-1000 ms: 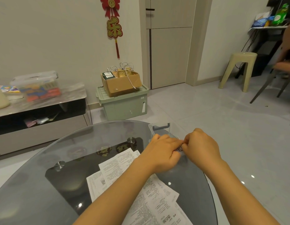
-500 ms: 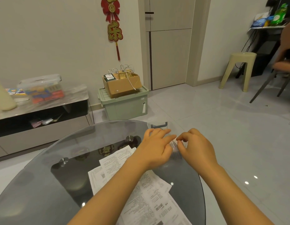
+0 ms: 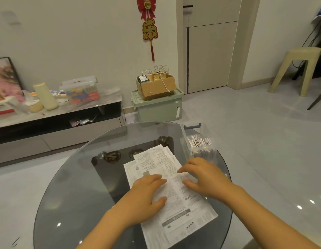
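Both hands lie on the stack of printed sheets [image 3: 184,207] at the lower centre of the frame, in the middle of the round glass desk [image 3: 69,186]. The left hand [image 3: 147,193] presses flat on the stack's left side. The right hand [image 3: 204,178] touches its right edge with spread fingers. Each grip is wide and holds nothing. This looks like the start of gathering or straightening the papers. The next move probably calls for pinning the stack with one hand and sliding fingertips under an edge. A clear box of cotton swabs [image 3: 199,142] stands just beyond the right hand.
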Available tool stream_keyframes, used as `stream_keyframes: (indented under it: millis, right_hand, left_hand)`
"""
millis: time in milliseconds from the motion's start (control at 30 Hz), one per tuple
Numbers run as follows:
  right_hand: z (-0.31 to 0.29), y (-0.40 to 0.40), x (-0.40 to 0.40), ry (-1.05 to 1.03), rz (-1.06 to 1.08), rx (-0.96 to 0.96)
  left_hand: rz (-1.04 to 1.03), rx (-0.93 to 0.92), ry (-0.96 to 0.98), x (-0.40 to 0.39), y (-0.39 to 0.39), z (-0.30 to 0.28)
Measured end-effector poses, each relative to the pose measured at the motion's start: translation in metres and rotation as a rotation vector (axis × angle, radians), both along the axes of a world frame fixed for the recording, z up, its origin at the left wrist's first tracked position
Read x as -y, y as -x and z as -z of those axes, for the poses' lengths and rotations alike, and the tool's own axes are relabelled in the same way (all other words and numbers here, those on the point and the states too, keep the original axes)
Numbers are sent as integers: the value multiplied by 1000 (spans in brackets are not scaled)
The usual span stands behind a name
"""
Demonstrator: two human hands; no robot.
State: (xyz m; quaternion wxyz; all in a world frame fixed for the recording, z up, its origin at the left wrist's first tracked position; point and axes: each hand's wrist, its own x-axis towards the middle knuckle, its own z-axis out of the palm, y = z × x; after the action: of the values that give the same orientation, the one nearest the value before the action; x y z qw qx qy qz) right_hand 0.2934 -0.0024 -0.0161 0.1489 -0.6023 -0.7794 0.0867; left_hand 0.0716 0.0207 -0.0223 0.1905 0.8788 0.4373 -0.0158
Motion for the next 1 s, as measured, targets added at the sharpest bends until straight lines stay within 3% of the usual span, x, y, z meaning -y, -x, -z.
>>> stream_keyframes:
  millis: [133, 367, 700, 1000]
  right_hand:
    - [6, 11, 1, 122, -113, 58]
    - [13, 11, -1, 343, -174, 65]
    - [15, 23, 4, 347, -197, 101]
    - [18, 23, -3, 355, -155, -84]
  left_hand:
    - [5, 2, 93, 11, 14, 12]
    - [41, -28, 79, 5, 17, 24]
    - [90, -4, 144, -2, 24, 36]
    - [-4, 157, 263, -8, 36, 16]
